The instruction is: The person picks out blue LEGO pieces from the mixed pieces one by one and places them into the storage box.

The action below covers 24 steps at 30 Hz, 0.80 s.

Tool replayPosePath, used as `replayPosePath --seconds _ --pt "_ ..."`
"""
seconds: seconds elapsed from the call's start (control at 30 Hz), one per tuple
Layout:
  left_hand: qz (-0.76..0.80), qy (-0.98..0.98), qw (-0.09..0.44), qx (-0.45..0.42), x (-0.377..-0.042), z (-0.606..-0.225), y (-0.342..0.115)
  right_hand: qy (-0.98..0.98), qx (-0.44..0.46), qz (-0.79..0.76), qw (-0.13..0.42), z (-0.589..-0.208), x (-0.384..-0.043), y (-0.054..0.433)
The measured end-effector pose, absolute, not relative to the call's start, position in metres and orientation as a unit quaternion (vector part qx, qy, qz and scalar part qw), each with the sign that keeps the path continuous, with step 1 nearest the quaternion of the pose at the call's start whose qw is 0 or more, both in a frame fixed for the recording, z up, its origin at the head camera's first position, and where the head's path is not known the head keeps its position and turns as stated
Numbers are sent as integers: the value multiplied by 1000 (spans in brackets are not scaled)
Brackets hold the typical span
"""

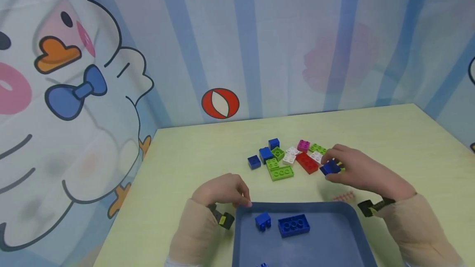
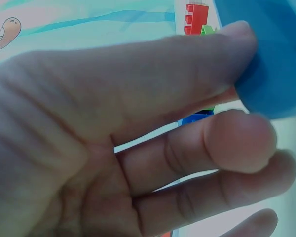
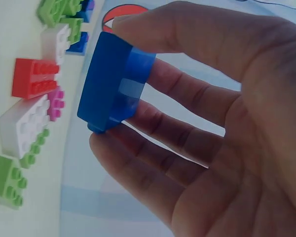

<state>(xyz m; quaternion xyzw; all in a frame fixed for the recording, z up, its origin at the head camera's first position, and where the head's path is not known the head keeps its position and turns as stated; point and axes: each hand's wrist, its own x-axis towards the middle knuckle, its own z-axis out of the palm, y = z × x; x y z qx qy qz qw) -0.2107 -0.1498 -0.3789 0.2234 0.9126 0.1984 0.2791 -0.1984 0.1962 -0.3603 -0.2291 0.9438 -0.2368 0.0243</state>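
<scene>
My right hand [image 1: 352,168] holds a blue toy brick [image 3: 106,81] between thumb and fingers, raised at the right of the loose bricks. At the far left corner of the blue-grey tray [image 1: 297,207], my left hand [image 1: 224,190] pinches the rim; in the left wrist view the thumb [image 2: 237,47] lies against the tray wall. Inside the tray lie a small blue brick [image 1: 263,221] and a longer blue brick [image 1: 294,226] on its side. Another blue piece [image 1: 263,265] shows only partly at the bottom edge of the head view.
Beyond the tray several loose bricks lie together: a red brick [image 1: 307,162], a white brick [image 1: 289,158], a pink brick [image 1: 303,145], a green brick [image 1: 281,173] and a blue brick [image 1: 254,162]. A printed cloth wall [image 1: 259,52] stands behind the table [image 1: 185,155].
</scene>
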Motion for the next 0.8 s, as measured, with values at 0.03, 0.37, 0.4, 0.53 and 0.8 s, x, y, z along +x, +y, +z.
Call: replayPosePath --seconds 0.03,0.37,0.4,0.53,0.8 --pt "198 913 280 222 -211 -379 -150 943 -232 -237 22 -358 -197 195" --pt "193 914 282 219 -210 -378 -150 936 -253 -244 4 -334 -176 181" --pt "193 914 282 220 -210 -378 -149 936 -254 -244 0 -332 -173 179" --pt "191 913 282 226 -210 -377 -149 932 -271 -238 -12 -325 -163 172" --pt "195 909 280 239 -210 -377 -150 920 -317 -228 -20 -318 -149 162"
